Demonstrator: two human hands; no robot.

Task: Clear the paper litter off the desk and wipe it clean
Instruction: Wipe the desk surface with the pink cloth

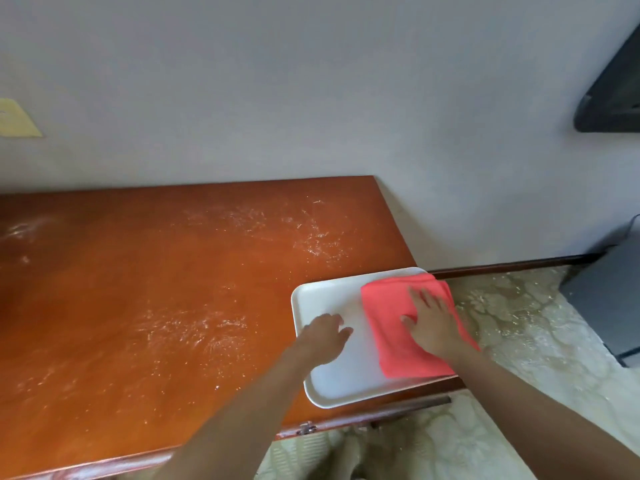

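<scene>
The right hand [429, 322] lay flat, fingers spread, on the pink cloth [408, 327] covering the right half of the white tray [332, 393], while the left hand [323, 336], loosely open, rested on the tray's bare left half, nearer the dusty surface [138, 289].

Both arms reach forward; right hand [431, 322] flat, left hand [323, 336] seemingly loose.

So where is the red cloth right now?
In the head view, the red cloth lies on the right half of the white tray at the desk's right end, under the right hand.
</scene>
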